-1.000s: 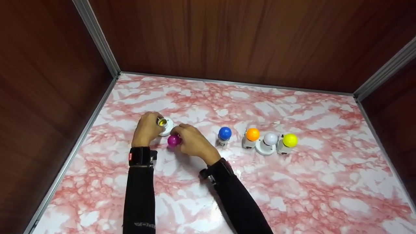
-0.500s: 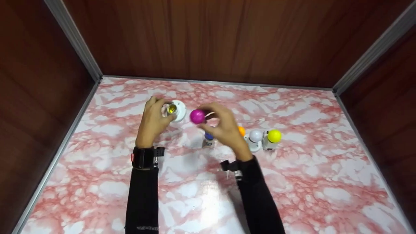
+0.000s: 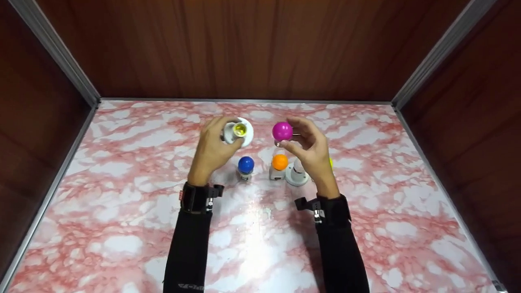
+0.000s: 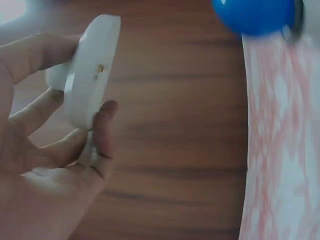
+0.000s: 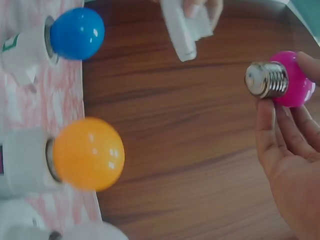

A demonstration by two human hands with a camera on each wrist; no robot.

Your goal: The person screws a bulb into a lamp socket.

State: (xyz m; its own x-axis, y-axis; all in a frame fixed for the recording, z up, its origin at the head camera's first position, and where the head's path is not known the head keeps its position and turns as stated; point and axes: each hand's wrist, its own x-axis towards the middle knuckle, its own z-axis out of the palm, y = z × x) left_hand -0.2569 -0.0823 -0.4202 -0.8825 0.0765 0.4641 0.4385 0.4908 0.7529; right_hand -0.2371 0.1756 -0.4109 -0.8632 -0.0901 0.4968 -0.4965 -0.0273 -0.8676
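Observation:
My left hand (image 3: 215, 144) grips a white lamp holder (image 3: 249, 132) by its socket, fingers and thumb around it. The brass-coloured socket mouth faces up to the head camera; in the left wrist view the round base (image 4: 92, 75) shows edge-on. My right hand (image 3: 316, 148) pinches a magenta light bulb (image 3: 282, 131) by its globe between thumb and fingers. Its metal screw cap (image 5: 267, 80) points down, bare, in the right wrist view. Both things are held up off the table, side by side with a gap between them.
On the marbled table (image 3: 122, 244) stand a blue bulb (image 3: 246, 165) and an orange bulb (image 3: 279, 162) in white holders. A white bulb (image 3: 298, 166) on a round base and a yellow bulb (image 3: 331, 163) are partly hidden behind my right hand. Brown panels (image 3: 244, 49) enclose the table.
My right hand has lifted the magenta bulb from near the table and carried it right. My left hand has raised the lamp holder and moved it right. The head view has shifted right.

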